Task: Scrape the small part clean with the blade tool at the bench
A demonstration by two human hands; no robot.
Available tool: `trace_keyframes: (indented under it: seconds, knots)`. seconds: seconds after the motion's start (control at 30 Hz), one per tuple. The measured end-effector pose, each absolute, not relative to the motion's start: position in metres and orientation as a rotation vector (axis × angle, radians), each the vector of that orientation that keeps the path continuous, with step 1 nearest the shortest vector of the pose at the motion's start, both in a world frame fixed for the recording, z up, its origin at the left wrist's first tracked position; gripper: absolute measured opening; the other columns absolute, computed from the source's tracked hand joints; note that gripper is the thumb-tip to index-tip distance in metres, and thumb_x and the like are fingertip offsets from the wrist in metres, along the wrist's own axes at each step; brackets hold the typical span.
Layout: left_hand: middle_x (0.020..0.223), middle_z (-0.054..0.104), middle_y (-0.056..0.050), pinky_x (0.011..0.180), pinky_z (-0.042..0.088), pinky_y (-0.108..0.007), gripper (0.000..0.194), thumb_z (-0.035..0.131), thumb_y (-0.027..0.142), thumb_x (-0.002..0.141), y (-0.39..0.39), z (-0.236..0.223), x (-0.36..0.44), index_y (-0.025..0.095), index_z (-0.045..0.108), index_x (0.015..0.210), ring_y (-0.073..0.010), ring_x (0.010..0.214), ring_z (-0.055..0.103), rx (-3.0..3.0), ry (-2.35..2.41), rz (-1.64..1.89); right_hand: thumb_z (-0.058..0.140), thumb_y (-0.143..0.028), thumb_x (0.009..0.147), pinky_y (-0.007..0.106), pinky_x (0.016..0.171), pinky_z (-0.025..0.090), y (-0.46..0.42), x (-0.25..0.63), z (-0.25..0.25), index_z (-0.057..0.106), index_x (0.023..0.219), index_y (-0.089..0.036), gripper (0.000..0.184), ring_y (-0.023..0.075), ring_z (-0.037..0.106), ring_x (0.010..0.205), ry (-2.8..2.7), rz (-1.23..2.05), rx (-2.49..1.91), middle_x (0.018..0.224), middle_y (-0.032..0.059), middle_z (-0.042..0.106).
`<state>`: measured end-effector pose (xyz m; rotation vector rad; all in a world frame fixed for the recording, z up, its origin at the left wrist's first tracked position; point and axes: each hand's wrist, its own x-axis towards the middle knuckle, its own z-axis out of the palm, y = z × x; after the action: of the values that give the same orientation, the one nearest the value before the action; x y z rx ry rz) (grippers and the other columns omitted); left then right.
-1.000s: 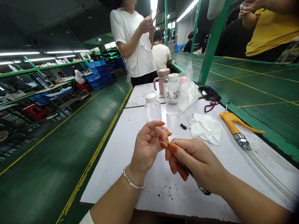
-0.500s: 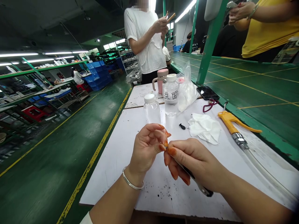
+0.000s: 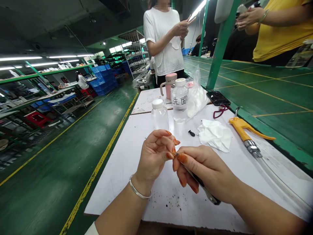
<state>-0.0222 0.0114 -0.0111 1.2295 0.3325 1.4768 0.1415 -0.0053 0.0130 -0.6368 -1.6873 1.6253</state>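
My left hand [image 3: 154, 156] is curled over the white table [image 3: 127, 163], thumb and fingertips pinched on something too small to make out. My right hand [image 3: 205, 169] meets it, fingers closed round a slim dark-and-metal tool [image 3: 202, 187], probably tweezers, whose tip points at the left fingertips. A silver bangle [image 3: 138, 192] circles my left wrist. A small black part [image 3: 192, 133] lies on the table beyond the hands, beside a crumpled white cloth [image 3: 215, 134].
Two clear bottles [image 3: 179, 99] [image 3: 160, 114], a pink mug [image 3: 170, 85] and a plastic bag [image 3: 197, 94] stand at the back. A yellow air gun [image 3: 244, 130] with hose lies right, a phone [image 3: 218, 97] behind it. One person in white [image 3: 166, 42] stands beyond the table, another in yellow [image 3: 278, 29] at right.
My hands stay pinched together almost unmoved. The view has shifted slightly, and the person in white now appears further right, holding something up in both hands.
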Motion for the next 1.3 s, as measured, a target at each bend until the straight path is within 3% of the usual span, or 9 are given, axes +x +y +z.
trace_keyframes:
  seconds: [0.27, 0.77, 1.3]
  knots:
    - [0.062, 0.056, 0.005, 0.096, 0.047, -0.034, 0.033, 0.084, 0.028, 0.074, 0.0114, -0.0102, -0.0231, 0.031, 0.069, 0.103, -0.0139, 0.083, 0.057, 1.266, 0.412, 1.5, 0.041, -0.039, 0.103, 0.016, 0.042, 0.041, -0.0052, 0.1426, 0.0151, 0.062, 0.08, -0.017, 0.037, 0.0062, 0.052, 0.04, -1.816, 1.522, -0.637, 0.059, -0.0011, 0.064]
    - [0.065, 0.063, 0.004, 0.096, 0.048, -0.035, 0.034, 0.083, 0.022, 0.074, 0.0115, -0.0095, -0.025, 0.028, 0.068, 0.104, -0.0148, 0.082, 0.061, 1.352, 0.418, 1.556, 0.039, -0.031, 0.103, 0.015, 0.044, 0.042, -0.0049, 0.1435, 0.0152, 0.061, 0.081, -0.018, 0.034, 0.0051, 0.054, 0.041, -1.913, 1.376, -0.67, 0.06, -0.0027, 0.064]
    - [0.07, 0.066, 0.005, 0.097, 0.05, -0.033, 0.032, 0.081, 0.015, 0.076, 0.0153, -0.0135, -0.0263, 0.026, 0.068, 0.103, -0.0108, 0.075, 0.063, 1.444, 0.346, 1.582, 0.041, -0.039, 0.103, 0.014, 0.042, 0.04, -0.0032, 0.1446, 0.013, 0.062, 0.08, -0.017, 0.038, 0.0047, 0.051, 0.039, -1.829, 1.567, -0.65, 0.059, -0.0013, 0.065]
